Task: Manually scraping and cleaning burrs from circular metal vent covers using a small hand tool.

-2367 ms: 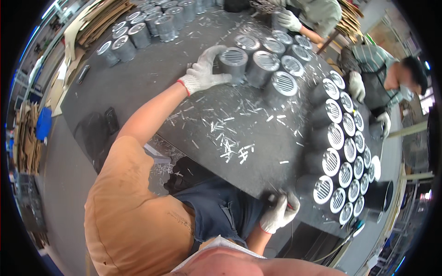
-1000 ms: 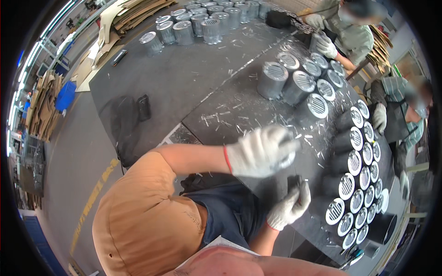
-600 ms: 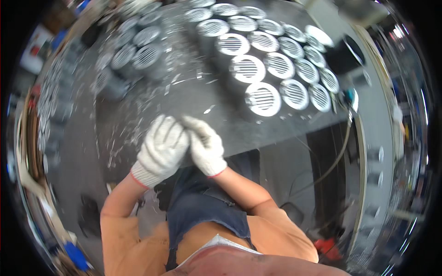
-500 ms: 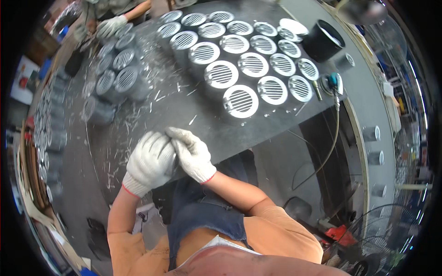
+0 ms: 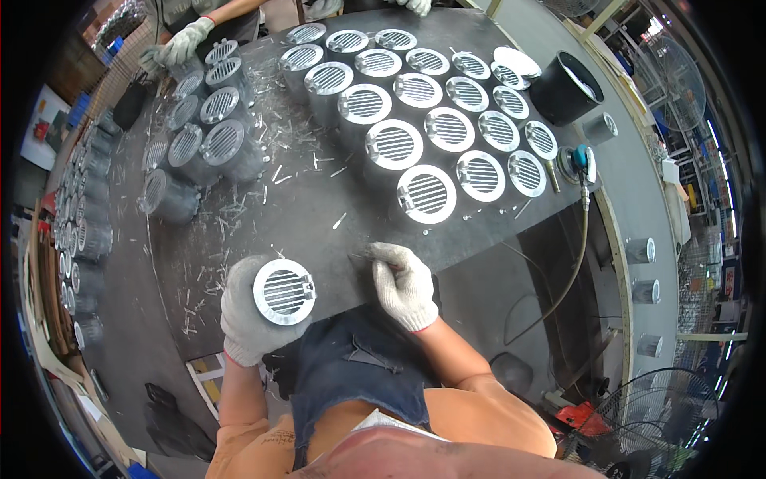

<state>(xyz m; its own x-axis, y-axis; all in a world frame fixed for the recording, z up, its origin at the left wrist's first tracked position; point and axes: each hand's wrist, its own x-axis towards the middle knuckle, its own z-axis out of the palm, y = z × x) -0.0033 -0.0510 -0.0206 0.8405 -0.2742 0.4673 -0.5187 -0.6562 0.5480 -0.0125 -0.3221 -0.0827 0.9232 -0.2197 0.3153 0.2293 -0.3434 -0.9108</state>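
Note:
My left hand [image 5: 242, 313], in a white knit glove, grips a round metal vent cap [image 5: 281, 294] with a slotted, grille-like face and a small hinge lug on its right rim. The slotted face is turned up, and the fingers behind it are mostly hidden. Apart from it, over the table's near edge, my gloved right hand [image 5: 405, 289] has its fingers curled and thumb and forefinger together. Something small may be at those fingertips, too blurred to make out. Just beyond stand rows of similar vent caps [image 5: 427, 194] on cylindrical bodies.
Another group of vent caps [image 5: 227, 144] stands at the left among scattered metal slivers [image 5: 275, 174]. At the right lie an air sander [image 5: 576, 165] with its hose and a black bucket [image 5: 565, 88]. A co-worker's gloved hand [image 5: 185, 41] reaches in at the far left.
My hands, together before, have moved apart, the right one to the right. A vent cap now shows face up in my left hand. Another person's glove appears at the top.

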